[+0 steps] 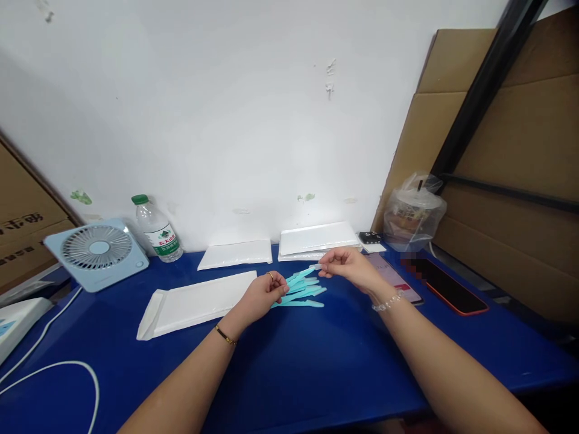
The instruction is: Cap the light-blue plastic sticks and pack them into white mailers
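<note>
My left hand (266,293) is closed around the near ends of several thin turquoise sticks (302,290), which fan out to the right over the blue table (289,367). My right hand (347,266) pinches the far tip of the topmost stick between thumb and fingers. An open white padded envelope (194,304) lies flat just left of my left hand, its flap toward the left.
Two stacks of white envelopes (316,240) (236,254) lie by the wall. A small blue fan (96,252) and a water bottle (157,230) stand at the left. Two phones (450,287) and a bagged drink cup (414,212) sit at the right, white cables (67,365) at the left edge.
</note>
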Tool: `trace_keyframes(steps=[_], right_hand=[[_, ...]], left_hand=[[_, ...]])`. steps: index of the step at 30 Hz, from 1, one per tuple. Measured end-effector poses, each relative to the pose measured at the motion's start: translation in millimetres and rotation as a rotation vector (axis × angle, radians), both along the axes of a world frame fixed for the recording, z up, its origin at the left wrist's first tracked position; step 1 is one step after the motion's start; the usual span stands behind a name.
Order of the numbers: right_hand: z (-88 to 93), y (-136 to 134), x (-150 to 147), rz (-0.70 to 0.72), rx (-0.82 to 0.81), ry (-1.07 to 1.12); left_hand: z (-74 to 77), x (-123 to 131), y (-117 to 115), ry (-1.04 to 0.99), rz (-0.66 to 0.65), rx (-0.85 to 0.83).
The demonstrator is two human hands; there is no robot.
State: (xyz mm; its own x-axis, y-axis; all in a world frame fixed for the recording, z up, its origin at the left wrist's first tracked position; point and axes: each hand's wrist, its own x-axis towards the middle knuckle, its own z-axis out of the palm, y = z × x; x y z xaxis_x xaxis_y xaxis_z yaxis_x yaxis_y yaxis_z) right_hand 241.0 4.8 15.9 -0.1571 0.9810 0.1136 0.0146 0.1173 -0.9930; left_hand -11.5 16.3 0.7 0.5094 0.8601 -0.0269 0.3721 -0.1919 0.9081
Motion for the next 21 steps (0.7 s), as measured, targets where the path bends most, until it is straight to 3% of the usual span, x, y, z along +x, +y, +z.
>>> trace_keyframes(steps=[5,10,12,15,18,21], right_hand=[[-3.5,-4.1,-13.3,0.095,-0.066,-0.059],[-10.4,0.1,-10.0,0.192,-0.065,-0.264],[-12.1,1.3,-7.4,0.194,-0.008,-0.429],[-12.0,-2.1,-8.4,0.145,0.201,-0.711],[-11.9,-9.0,-15.8,0.174,0.383,-0.917],[-13.4,-14.1,-25.8,0.249,0.421,-1.078]], left_hand=[[3.2,0.9,-2.8,0.085,-0.026,0.048],[2.5,1.0,-7.1,0.388,0.036,0.469],[-0.8,1.5,-8.1,0.516,0.025,0.575],[-5.7,3.6,-8.4,0.662,-0.033,0.59],[-7.1,6.9,-9.0,0.692,-0.095,0.63],[-6.1,10.4,-11.2,0.676,-0.158,0.701]])
